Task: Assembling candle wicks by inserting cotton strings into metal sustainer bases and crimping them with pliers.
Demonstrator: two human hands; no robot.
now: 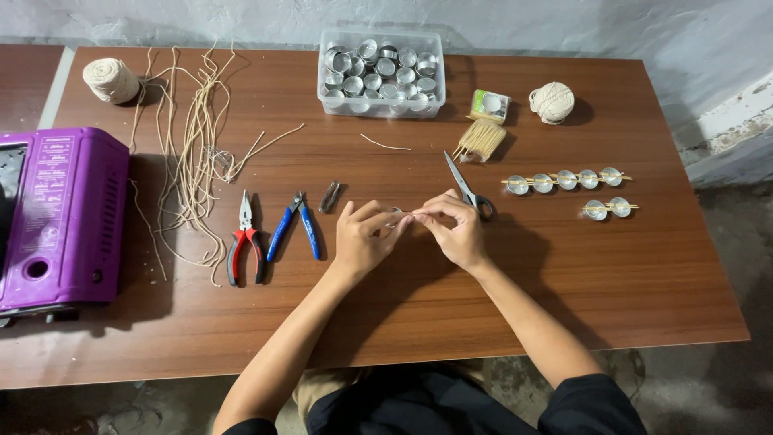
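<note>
My left hand [362, 238] and my right hand [456, 229] meet fingertip to fingertip over the middle of the brown wooden table [564, 274]. Together they pinch a small silvery piece [397, 213] with a short pale wick end; it is too small to make out more. Just beyond my right hand lie scissors [469, 190], blades pointing away. Left of my left hand lie a small dark clip-like tool [329, 196], blue-handled pliers [291, 227] and red-handled pliers [245, 238].
A clear tub of small metal cups [382, 72] stands at the back. Cups lined on sticks [568, 180] and two more cups [608, 209] lie at right, near loose sticks [480, 139], a small box [489, 105] and a twine ball [552, 101]. Cut cords [193, 153], another ball [111, 80] and a purple device [56, 217] are left.
</note>
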